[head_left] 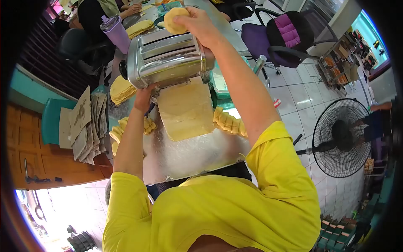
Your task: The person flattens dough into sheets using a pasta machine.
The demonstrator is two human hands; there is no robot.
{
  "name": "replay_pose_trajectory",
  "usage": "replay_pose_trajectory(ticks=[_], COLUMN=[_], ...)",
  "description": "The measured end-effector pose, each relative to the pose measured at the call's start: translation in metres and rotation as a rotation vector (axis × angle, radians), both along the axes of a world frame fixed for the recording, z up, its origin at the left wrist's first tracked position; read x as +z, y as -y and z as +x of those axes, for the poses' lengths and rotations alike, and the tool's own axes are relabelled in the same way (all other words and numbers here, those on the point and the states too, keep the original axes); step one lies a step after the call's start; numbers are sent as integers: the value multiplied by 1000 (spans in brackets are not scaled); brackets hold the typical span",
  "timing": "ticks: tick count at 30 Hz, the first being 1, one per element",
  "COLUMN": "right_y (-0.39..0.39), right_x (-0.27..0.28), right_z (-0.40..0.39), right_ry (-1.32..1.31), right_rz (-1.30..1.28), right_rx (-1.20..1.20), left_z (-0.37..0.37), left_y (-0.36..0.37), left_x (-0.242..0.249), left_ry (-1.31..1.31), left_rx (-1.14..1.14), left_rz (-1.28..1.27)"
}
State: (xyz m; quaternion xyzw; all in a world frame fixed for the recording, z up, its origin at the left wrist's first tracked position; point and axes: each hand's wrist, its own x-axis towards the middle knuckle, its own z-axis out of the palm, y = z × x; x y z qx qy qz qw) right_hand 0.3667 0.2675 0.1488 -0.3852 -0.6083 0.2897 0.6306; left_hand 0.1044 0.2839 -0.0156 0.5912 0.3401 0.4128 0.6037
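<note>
My right hand (196, 24) is raised above the far side of a shiny metal pasta machine (172, 63), pinching a flat round piece of dough (175, 21). At the near left underside of the machine is my left hand (145, 95), its fingers hidden behind the metal body. A flat, pale-yellow square sheet (185, 110) extends from beneath the machine toward me. Folded dough pieces (230, 122) lie to its right, and more folded dough (121, 128) sits by my left forearm. Flat dough rounds (122, 89) are stacked left of the machine.
The metal table (189, 157) holds a purple tumbler (114, 33), more dough rounds (140, 28) and a green-edged container (219, 82). Another person (94, 17) sits at the far left. Office chairs (277, 35) and a fan (342, 137) stand to the right.
</note>
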Motion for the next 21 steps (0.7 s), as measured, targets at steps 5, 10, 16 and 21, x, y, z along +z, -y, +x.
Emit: replay_pose_trajectory(ticks=[5, 10, 16, 21], right_y=[43, 122, 102, 86], right_x=[-1, -41, -104, -139], right_z=[60, 100, 74, 70], right_ry=[-623, -100, 1038, 1326], right_rz=[-21, -344, -518, -735], right_rx=[311, -200, -351, -115], left_z=[-2, -34, -42, -43], left_y=[48, 134, 171, 182], left_x=[31, 34, 53, 57], left_ry=[-99, -109, -56, -145], left_rx=[17, 204, 221, 249], left_rz=[-91, 115, 53, 194])
